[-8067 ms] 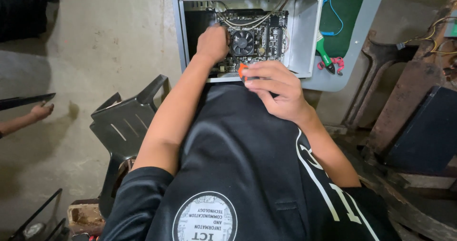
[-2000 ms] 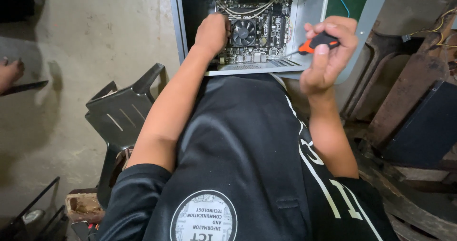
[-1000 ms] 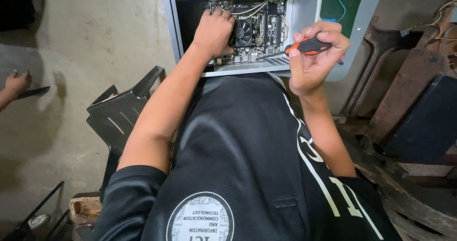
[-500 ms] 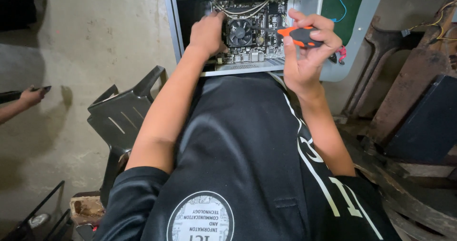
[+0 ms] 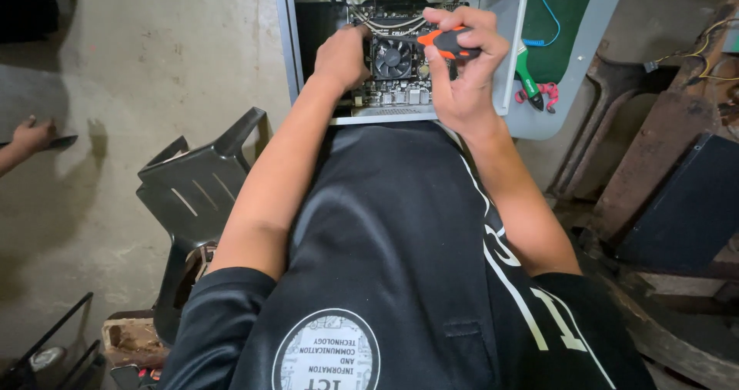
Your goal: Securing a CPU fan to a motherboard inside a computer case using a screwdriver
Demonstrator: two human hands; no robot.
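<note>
While you lean over the open computer case [image 5: 514, 66], your right hand [image 5: 462, 70] is curled tight around a screwdriver [image 5: 448, 43]. Its handle is fat and smooth, bright orange with black parts, and it lies sideways across your fingers. The thin dark shaft points left, toward the fan, but the tip is too small to see well.

Your left hand [image 5: 341, 55] rests inside the case on the circuit board [image 5: 389, 93], just left of the cooling fan [image 5: 392, 57]. The fingers are bent down and hidden, so you cannot tell if they pinch anything.

The case is a boxy thing of thin grey metal with straight, sharp edges. The fan is a black square with round blades inside. The board under it is dark and bumpy with tiny parts. A bunch of thin wires [image 5: 385, 25] curves along the top of the board.

To the right of the case lies a flat green mat [image 5: 566, 20] with a thin blue wire [image 5: 545, 9] on it. A green-handled tool [image 5: 526, 78] and a small red thing sit near its lower edge.

On your left stands a dark plastic chair [image 5: 204, 182], shiny and hard, on the rough concrete floor [image 5: 154, 51]. Far left, another person's hand [image 5: 32, 136] touches a flat dark thing.
</note>
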